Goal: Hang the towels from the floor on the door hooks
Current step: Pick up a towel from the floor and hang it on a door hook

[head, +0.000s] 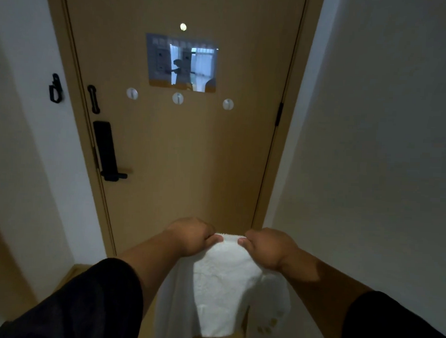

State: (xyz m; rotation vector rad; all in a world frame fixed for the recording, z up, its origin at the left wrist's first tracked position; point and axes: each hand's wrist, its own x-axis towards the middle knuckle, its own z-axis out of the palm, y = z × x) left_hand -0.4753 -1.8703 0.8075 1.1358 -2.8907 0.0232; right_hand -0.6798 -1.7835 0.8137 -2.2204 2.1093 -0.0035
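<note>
Tan door (pixel 192 155) bears three bare round hooks (pixel 178 98)

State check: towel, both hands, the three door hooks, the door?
Towel: off the floor, held by its top edge, hanging down.
Left hand: shut on the towel.
Right hand: shut on the towel.
Left hook: bare.
Middle hook: bare.
Right hook: bare.
Door: closed.

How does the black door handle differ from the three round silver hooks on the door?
The black door handle is a long dark bar at the door's left edge; the round silver hooks are small, pale and sit in a row across the middle. The handle is lower, the hooks higher. Nothing hangs on any of them.
</note>
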